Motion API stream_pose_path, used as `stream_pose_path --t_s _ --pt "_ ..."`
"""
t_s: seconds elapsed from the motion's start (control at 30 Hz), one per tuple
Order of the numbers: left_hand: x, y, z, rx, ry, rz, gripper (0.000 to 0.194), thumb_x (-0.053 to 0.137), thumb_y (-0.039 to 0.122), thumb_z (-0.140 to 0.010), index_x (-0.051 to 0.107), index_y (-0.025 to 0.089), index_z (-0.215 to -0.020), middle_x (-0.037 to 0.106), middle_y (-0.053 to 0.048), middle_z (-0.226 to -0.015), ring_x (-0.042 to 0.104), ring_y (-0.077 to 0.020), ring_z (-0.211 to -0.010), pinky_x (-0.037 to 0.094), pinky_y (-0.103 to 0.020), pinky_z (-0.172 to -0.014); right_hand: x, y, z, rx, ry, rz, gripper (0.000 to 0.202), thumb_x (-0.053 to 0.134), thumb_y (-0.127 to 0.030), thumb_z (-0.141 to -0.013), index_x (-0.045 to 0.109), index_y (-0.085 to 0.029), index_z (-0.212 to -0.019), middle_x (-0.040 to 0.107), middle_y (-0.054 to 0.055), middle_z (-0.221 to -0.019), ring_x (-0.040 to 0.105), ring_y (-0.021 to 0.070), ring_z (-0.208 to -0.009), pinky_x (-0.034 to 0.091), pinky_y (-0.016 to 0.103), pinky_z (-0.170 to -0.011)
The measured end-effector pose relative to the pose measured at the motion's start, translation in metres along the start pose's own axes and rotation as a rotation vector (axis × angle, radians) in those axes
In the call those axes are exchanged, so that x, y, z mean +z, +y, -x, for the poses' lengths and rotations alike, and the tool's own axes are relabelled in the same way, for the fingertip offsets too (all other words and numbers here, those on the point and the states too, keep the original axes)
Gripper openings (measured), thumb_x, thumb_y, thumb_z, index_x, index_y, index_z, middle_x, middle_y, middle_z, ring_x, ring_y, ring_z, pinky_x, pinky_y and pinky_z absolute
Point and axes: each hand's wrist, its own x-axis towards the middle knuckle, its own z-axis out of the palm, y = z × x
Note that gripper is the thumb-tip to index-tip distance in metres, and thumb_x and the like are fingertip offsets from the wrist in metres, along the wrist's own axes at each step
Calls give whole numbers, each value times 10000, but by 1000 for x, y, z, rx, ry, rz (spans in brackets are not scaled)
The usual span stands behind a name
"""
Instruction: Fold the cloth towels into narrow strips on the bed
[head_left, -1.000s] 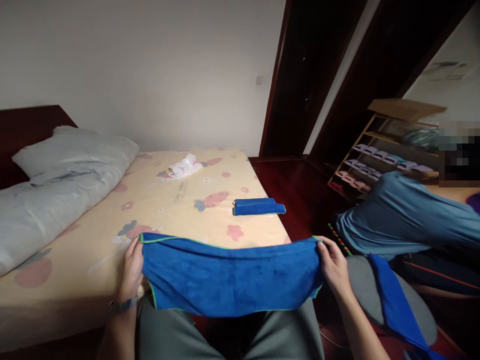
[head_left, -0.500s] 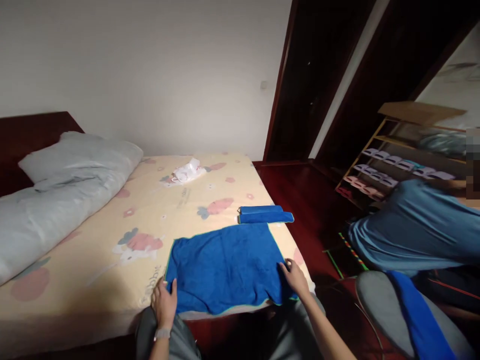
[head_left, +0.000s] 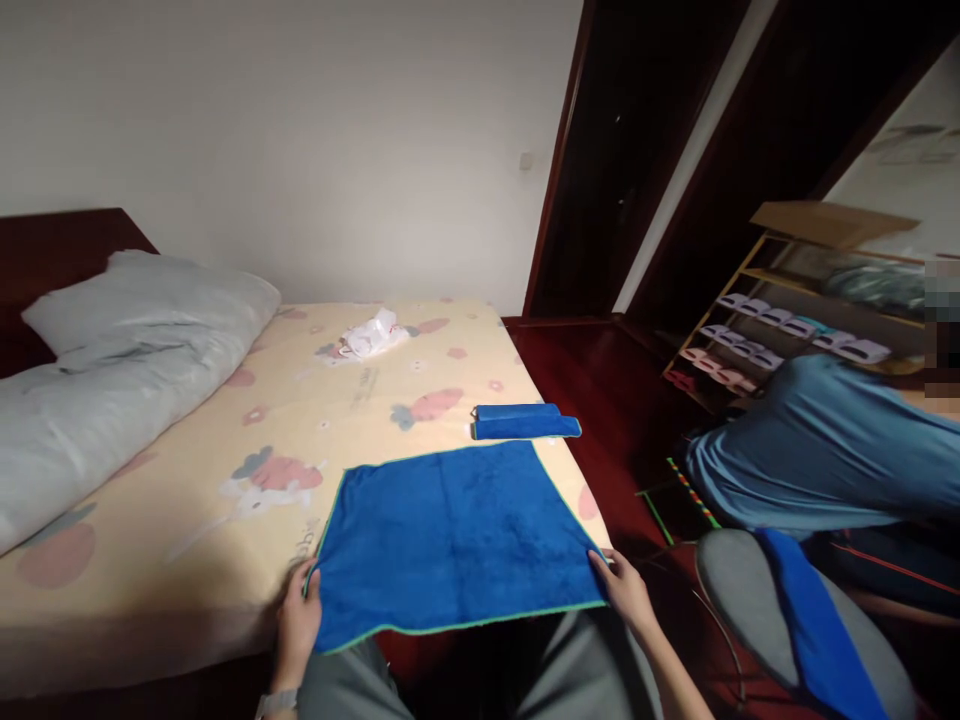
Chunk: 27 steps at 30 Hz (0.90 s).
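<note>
A blue towel [head_left: 457,530] with green edging lies spread out, its far part on the bed and its near edge hanging past the mattress above my knees. My left hand [head_left: 298,610] pinches its left side near the front corner. At the right side, my right hand [head_left: 624,588] grips the towel's edge between thumb and fingers. Just beyond the far edge are folded blue towels [head_left: 525,422], resting close to the bed's right side.
A crumpled white plastic bag [head_left: 373,333] lies farther back on the patterned bed sheet [head_left: 300,420]. Grey bedding [head_left: 165,340] is heaped on the left. On the right are a grey seat [head_left: 746,600] with a blue cloth strip, a person in a blue shirt [head_left: 817,450] and a shoe rack [head_left: 750,290].
Both hands have taken hold of the towel's sides and spread slightly apart. The towel now lies flatter and tauter, with its front edge pulled toward me.
</note>
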Motion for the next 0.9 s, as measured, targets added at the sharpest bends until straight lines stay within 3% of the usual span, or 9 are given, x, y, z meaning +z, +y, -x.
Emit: stream_pose_path --t_s 0.1,0.2,0.3,0.43,0.57,0.67,0.77,0.8,0.9 --pt "-12 -8 -16 150 -87 -155 273 495 420 -801 658 265 -956 742 -83 -1022 673 -306 -1044 525 -421 -930 -9 13 0 5 -122 115 496 553 -702 -708 695 -236 -798 722 63 -730 699 299 -742 502 362 -696" --pt "-7 0 -53 286 -47 -299 335 456 429 -806 677 226 -954 722 -131 -1040 650 -314 -1057 498 -420 -961 -8 -3 -23 -102 -90 229 443 567 -659 -737 714 -248 -809 745 96 -864 705 312 -839 501 376 -763" --pt "20 28 -103 299 -41 -361 467 394 461 -846 672 150 -1055 704 -180 -1103 639 -319 -1066 481 -420 -968 9 -47 -73 -160 -59 209 457 490 -611 -826 725 -227 -904 751 120 -975 702 300 -942 498 355 -818" --pt "74 70 -159 192 -106 -348 561 434 538 -859 642 105 -1149 712 -176 -1111 648 -286 -1051 490 -357 -915 49 -106 -154 -123 -35 229 441 465 -503 -872 721 -165 -991 738 151 -1081 685 295 -1028 490 347 -881" --pt "110 86 -184 80 -159 -390 426 454 464 -882 685 133 -1019 741 -152 -1008 668 -265 -939 493 -320 -800 84 -125 -206 -114 -45 253 419 501 -532 -863 715 -172 -857 755 145 -908 708 301 -897 503 338 -791" --pt "116 82 -191 107 -123 -425 375 493 434 -869 684 142 -1005 722 -161 -1071 627 -288 -1038 461 -352 -876 92 -121 -220 -139 -33 262 455 468 -571 -869 685 -172 -839 741 146 -855 698 305 -820 498 349 -744" --pt "112 76 -198 231 -49 -430 430 562 476 -822 658 147 -1082 684 -163 -1166 562 -317 -1157 420 -403 -974 82 -114 -220 -227 34 209 514 383 -612 -896 654 -180 -968 731 135 -962 683 291 -879 492 352 -785" --pt "110 74 -201 273 -84 -396 414 574 474 -809 662 153 -1056 692 -150 -1141 580 -303 -1130 429 -393 -971 75 -113 -218 -267 61 175 531 370 -631 -899 644 -187 -997 727 126 -979 681 282 -881 490 348 -793" --pt "104 76 -215 325 -347 -236 285 612 452 -756 670 183 -833 733 -80 -933 650 -233 -939 483 -317 -886 50 -112 -211 -356 113 109 527 400 -663 -895 638 -204 -1000 724 104 -949 682 261 -827 482 327 -775"
